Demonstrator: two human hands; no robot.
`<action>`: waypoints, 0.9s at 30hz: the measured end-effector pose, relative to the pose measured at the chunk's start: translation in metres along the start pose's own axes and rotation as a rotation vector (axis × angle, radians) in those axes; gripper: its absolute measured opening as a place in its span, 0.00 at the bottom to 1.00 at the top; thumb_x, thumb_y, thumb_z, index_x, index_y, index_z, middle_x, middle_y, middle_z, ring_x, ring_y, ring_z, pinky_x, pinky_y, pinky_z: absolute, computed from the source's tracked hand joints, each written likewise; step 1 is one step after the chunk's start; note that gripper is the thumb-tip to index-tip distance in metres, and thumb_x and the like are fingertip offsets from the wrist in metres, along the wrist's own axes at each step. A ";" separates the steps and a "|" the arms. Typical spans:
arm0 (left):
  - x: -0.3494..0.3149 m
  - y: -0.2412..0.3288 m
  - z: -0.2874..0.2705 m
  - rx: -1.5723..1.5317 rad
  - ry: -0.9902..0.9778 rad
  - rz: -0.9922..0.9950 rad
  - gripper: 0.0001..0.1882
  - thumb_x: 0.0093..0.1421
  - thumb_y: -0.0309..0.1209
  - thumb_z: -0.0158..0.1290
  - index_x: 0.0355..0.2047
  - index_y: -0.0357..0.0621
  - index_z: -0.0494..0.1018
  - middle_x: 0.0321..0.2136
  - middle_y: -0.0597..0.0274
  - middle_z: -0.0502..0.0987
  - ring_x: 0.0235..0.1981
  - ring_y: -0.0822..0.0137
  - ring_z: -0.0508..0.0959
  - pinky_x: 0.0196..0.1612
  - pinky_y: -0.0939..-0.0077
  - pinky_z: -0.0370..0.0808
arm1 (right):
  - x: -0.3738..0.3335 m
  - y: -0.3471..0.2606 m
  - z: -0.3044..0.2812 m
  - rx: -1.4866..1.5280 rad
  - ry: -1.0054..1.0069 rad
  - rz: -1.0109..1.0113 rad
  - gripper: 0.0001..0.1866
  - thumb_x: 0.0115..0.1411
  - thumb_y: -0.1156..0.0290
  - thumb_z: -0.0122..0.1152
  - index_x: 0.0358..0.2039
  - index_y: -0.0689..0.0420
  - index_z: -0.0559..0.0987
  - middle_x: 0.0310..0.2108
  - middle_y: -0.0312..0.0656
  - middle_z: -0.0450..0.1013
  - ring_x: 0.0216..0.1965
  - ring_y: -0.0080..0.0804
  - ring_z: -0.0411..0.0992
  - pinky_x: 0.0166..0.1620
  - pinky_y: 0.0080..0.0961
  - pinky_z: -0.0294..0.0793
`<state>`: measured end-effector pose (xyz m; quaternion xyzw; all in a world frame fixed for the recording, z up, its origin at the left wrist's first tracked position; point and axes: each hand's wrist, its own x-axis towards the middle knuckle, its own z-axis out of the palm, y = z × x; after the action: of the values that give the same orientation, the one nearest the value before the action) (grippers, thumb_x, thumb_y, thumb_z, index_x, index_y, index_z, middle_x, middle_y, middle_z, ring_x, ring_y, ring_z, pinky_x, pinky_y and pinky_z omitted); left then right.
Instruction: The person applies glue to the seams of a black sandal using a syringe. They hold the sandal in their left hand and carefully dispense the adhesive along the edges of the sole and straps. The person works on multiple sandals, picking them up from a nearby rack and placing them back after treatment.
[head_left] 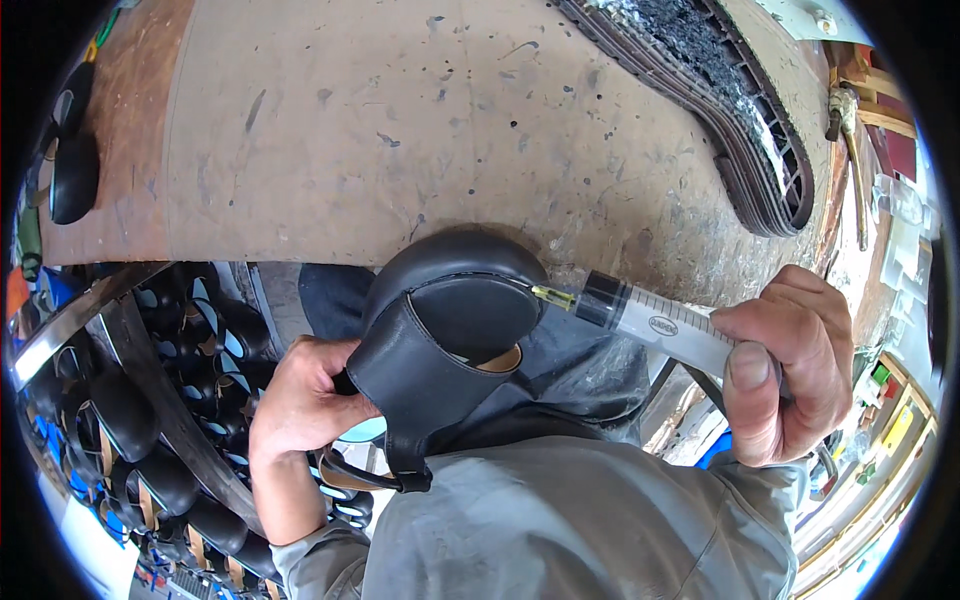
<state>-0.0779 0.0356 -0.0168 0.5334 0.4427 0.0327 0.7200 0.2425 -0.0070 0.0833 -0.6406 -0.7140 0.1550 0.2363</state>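
A worn, stained brown wooden workbench (400, 130) is filling the upper view; a stack of dark ridged rubber shoe soles (725, 110) is lying on its far right part.

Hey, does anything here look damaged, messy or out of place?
Only the workbench: its top is stained, speckled with dark spots and worn at the front edge. The shoe and syringe look intact.

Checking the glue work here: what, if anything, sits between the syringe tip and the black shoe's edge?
Nothing visible does. The right hand holds the syringe, and its yellow tip already meets the rim of the black shoe, which the left hand grips from the other side. No strap, finger or tool lies across that spot.
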 end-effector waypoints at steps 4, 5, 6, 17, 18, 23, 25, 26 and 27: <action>-0.001 -0.006 0.010 -0.081 0.006 0.007 0.12 0.44 0.18 0.61 0.32 0.32 0.75 0.28 0.60 0.80 0.30 0.77 0.76 0.34 0.81 0.73 | -0.008 0.005 0.001 0.038 0.004 0.030 0.13 0.54 0.64 0.54 0.24 0.62 0.77 0.20 0.40 0.69 0.27 0.33 0.64 0.37 0.32 0.65; 0.000 -0.006 0.013 -0.100 0.002 0.021 0.12 0.44 0.17 0.61 0.32 0.32 0.75 0.28 0.61 0.79 0.31 0.77 0.76 0.34 0.81 0.73 | -0.010 0.005 0.000 0.040 0.003 0.037 0.13 0.55 0.64 0.54 0.24 0.62 0.77 0.20 0.40 0.68 0.27 0.33 0.64 0.37 0.32 0.65; 0.000 -0.007 0.016 -0.120 -0.001 0.034 0.12 0.44 0.17 0.60 0.32 0.32 0.75 0.29 0.61 0.79 0.31 0.77 0.76 0.34 0.81 0.73 | -0.011 0.006 0.000 0.045 0.006 0.040 0.13 0.55 0.64 0.54 0.24 0.62 0.77 0.20 0.40 0.68 0.27 0.33 0.64 0.37 0.32 0.65; 0.005 -0.017 0.042 -0.241 0.059 0.189 0.08 0.45 0.14 0.59 0.28 0.32 0.76 0.29 0.62 0.79 0.31 0.75 0.76 0.34 0.79 0.72 | -0.018 0.009 -0.002 0.051 0.028 0.040 0.13 0.56 0.65 0.52 0.25 0.63 0.76 0.21 0.42 0.67 0.26 0.33 0.64 0.35 0.31 0.65; 0.006 -0.016 0.044 -0.253 0.066 0.187 0.08 0.45 0.14 0.59 0.28 0.33 0.76 0.29 0.61 0.79 0.31 0.74 0.76 0.34 0.79 0.72 | -0.017 0.011 -0.001 0.057 0.052 0.006 0.12 0.55 0.65 0.53 0.24 0.63 0.76 0.19 0.41 0.67 0.23 0.32 0.63 0.32 0.30 0.64; 0.007 -0.021 0.056 -0.533 0.076 0.173 0.08 0.45 0.13 0.58 0.28 0.33 0.77 0.30 0.60 0.79 0.31 0.72 0.77 0.35 0.79 0.72 | -0.013 0.019 0.008 0.046 0.183 -0.147 0.09 0.51 0.70 0.57 0.22 0.63 0.77 0.11 0.37 0.66 0.10 0.27 0.59 0.22 0.24 0.59; 0.007 -0.027 0.057 -0.580 0.050 0.193 0.09 0.45 0.12 0.57 0.28 0.33 0.77 0.31 0.59 0.79 0.32 0.71 0.77 0.35 0.78 0.73 | -0.014 0.019 0.008 0.046 0.188 -0.127 0.09 0.51 0.69 0.57 0.22 0.63 0.77 0.11 0.37 0.66 0.11 0.28 0.59 0.23 0.24 0.59; 0.007 -0.030 0.058 -0.576 0.036 0.210 0.09 0.45 0.12 0.57 0.28 0.33 0.77 0.31 0.59 0.79 0.32 0.70 0.77 0.35 0.78 0.73 | -0.015 0.020 0.007 0.068 0.185 -0.125 0.09 0.51 0.69 0.57 0.22 0.63 0.77 0.11 0.37 0.66 0.11 0.28 0.60 0.23 0.24 0.60; 0.006 -0.032 0.059 -0.588 0.040 0.215 0.10 0.45 0.12 0.57 0.29 0.33 0.77 0.32 0.59 0.79 0.33 0.70 0.77 0.36 0.77 0.73 | -0.015 0.021 0.008 0.082 0.188 -0.131 0.09 0.51 0.69 0.57 0.22 0.63 0.77 0.11 0.37 0.66 0.11 0.28 0.60 0.22 0.25 0.59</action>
<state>-0.0478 -0.0186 -0.0438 0.3453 0.3695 0.2459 0.8269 0.2572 -0.0189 0.0636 -0.5943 -0.7219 0.1074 0.3377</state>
